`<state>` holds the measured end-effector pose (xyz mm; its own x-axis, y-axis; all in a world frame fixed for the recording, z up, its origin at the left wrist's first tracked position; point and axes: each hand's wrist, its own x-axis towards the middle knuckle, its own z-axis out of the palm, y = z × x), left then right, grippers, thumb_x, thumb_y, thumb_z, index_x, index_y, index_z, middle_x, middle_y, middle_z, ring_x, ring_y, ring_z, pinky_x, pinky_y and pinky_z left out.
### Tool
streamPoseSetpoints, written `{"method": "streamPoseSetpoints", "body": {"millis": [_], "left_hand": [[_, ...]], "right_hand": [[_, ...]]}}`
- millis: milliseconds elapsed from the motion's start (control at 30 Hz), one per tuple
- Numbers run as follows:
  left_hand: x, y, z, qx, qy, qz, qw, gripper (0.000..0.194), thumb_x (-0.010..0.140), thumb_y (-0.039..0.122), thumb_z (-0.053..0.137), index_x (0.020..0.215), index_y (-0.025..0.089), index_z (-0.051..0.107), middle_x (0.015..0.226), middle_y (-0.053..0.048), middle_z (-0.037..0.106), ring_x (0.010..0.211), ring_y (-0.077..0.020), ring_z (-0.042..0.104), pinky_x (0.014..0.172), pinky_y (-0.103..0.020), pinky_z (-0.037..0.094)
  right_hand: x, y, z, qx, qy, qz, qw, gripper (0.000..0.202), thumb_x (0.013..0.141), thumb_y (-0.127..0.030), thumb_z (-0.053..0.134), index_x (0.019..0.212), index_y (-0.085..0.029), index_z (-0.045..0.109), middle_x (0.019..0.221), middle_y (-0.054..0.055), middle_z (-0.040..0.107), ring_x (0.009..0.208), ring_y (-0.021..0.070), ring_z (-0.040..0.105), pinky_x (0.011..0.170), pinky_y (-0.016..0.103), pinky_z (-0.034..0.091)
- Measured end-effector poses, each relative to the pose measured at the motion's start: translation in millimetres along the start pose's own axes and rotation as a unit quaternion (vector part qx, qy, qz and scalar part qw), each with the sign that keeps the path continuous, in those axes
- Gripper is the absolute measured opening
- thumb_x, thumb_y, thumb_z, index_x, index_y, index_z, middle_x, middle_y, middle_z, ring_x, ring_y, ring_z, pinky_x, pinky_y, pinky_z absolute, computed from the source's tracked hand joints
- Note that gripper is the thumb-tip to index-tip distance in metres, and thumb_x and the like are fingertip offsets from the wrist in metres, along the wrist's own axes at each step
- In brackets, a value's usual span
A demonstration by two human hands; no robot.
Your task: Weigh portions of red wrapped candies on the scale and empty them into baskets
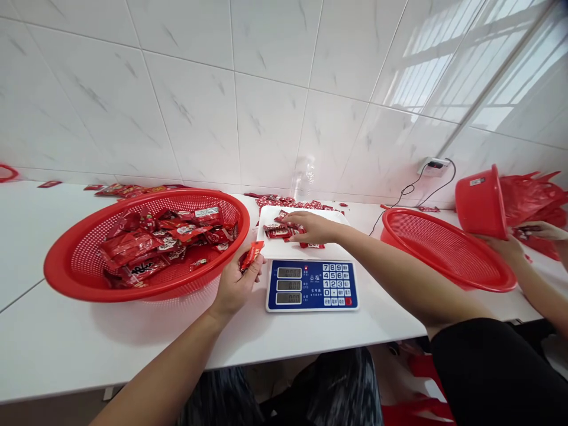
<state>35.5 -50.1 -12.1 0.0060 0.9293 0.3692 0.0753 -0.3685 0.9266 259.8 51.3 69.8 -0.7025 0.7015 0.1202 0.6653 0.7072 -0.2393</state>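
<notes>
My left hand (pixel 239 281) is closed on a small red packet (pixel 252 254), between the left basket and the scale. My right hand (pixel 313 227) reaches over the white tray of the scale (pixel 266 245), its fingers on or just above several red packets (pixel 279 232); whether it grips one is hidden. Below the tray is the scale's blue panel (pixel 312 286) with three displays and a keypad. At the left, a large red perforated basket (pixel 66 269) holds many red packets (pixel 168 239).
More red packets (pixel 288 202) lie along the tiled wall behind the basket and scale. On the right is another red basket (pixel 426 239). Beyond it, another person's hands hold a red tub (pixel 479 201) near red plastic bags (pixel 532 198). A plug with black cables is on the wall.
</notes>
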Motion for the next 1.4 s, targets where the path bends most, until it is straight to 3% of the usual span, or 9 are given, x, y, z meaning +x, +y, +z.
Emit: {"method": "streamPoseSetpoints", "body": {"millis": [167,333,667,767,867,933,1033,1200,1400], "left_hand": [[1,-1,-2.5,0.015,0.002,0.005,1.000,0.024,0.088,0.040,0.056,0.094,0.017,0.059,0.069,0.001,0.056,0.059,-0.0101,0.052,0.054,-0.022,0.047],[1,0,-3.5,0.023,-0.001,0.006,1.000,0.023,0.089,0.040,0.054,0.090,0.017,0.059,0.068,0.002,0.054,0.057,-0.0090,0.050,0.054,-0.022,0.046],[1,-3,-4.3,0.019,0.001,0.007,1.000,0.025,0.088,0.040,0.056,0.101,0.018,0.059,0.075,0.000,0.058,0.060,-0.0105,0.052,0.053,-0.023,0.048],[0,-1,-2.4,0.010,0.001,0.008,1.000,0.027,0.086,0.039,0.057,0.102,0.018,0.059,0.077,-0.001,0.059,0.060,-0.0109,0.053,0.053,-0.023,0.048],[-1,3,-0.5,0.000,-0.006,0.004,1.000,0.025,0.084,0.040,0.059,0.096,0.017,0.061,0.074,-0.001,0.059,0.059,-0.0111,0.053,0.053,-0.023,0.047],[-1,4,0.1,-0.002,-0.005,0.000,1.000,0.025,0.083,0.040,0.060,0.091,0.017,0.061,0.071,-0.001,0.058,0.058,-0.0112,0.053,0.053,-0.024,0.047],[0,5,-0.2,0.001,0.003,-0.003,1.000,0.025,0.084,0.041,0.059,0.089,0.017,0.061,0.071,-0.001,0.058,0.058,-0.0112,0.052,0.054,-0.024,0.048],[0,2,-1.5,0.006,0.011,0.001,1.000,0.027,0.086,0.039,0.057,0.100,0.017,0.060,0.081,-0.002,0.059,0.059,-0.0101,0.052,0.053,-0.024,0.048],[0,-2,-2.5,0.017,0.001,0.008,1.000,0.025,0.087,0.038,0.056,0.101,0.018,0.059,0.080,-0.002,0.059,0.061,-0.0108,0.053,0.054,-0.023,0.049]], "right_hand": [[27,-14,14,-0.009,0.006,-0.020,1.000,0.046,0.081,-0.029,0.064,0.126,-0.023,0.057,0.128,0.008,0.059,0.120,0.0255,0.050,0.098,0.040,0.040],[38,-12,16,0.011,0.042,0.038,0.998,0.028,0.093,-0.025,0.046,0.114,-0.025,0.065,0.113,0.005,0.068,0.103,0.0214,0.061,0.089,0.035,0.045],[17,20,-3,0.055,0.073,0.094,0.991,0.021,0.088,-0.032,0.054,0.099,-0.025,0.071,0.112,0.003,0.068,0.106,0.0200,0.061,0.094,0.035,0.045],[2,29,-3,0.061,0.074,0.109,0.989,0.040,0.087,-0.046,0.054,0.121,-0.025,0.061,0.131,0.006,0.057,0.122,0.0237,0.050,0.102,0.042,0.040],[-9,30,5,0.059,0.040,0.112,0.991,0.067,0.081,-0.062,0.054,0.140,-0.031,0.041,0.149,0.008,0.035,0.140,0.0290,0.025,0.110,0.051,0.028],[-11,26,14,0.044,0.008,0.115,0.992,0.078,0.078,-0.069,0.053,0.144,-0.036,0.031,0.155,0.007,0.021,0.143,0.0338,0.010,0.110,0.059,0.019],[-6,19,28,0.017,-0.014,0.105,0.994,0.082,0.076,-0.073,0.050,0.146,-0.040,0.024,0.157,0.006,0.013,0.143,0.0394,0.002,0.107,0.069,0.009],[3,13,39,-0.019,0.017,0.057,0.998,0.068,0.083,-0.067,0.047,0.138,-0.029,0.043,0.149,0.010,0.034,0.136,0.0317,0.030,0.109,0.055,0.025],[-1,10,39,-0.071,0.097,0.027,0.992,0.048,0.087,-0.058,0.047,0.109,-0.018,0.063,0.109,0.013,0.061,0.103,0.0251,0.055,0.086,0.039,0.044]]}}
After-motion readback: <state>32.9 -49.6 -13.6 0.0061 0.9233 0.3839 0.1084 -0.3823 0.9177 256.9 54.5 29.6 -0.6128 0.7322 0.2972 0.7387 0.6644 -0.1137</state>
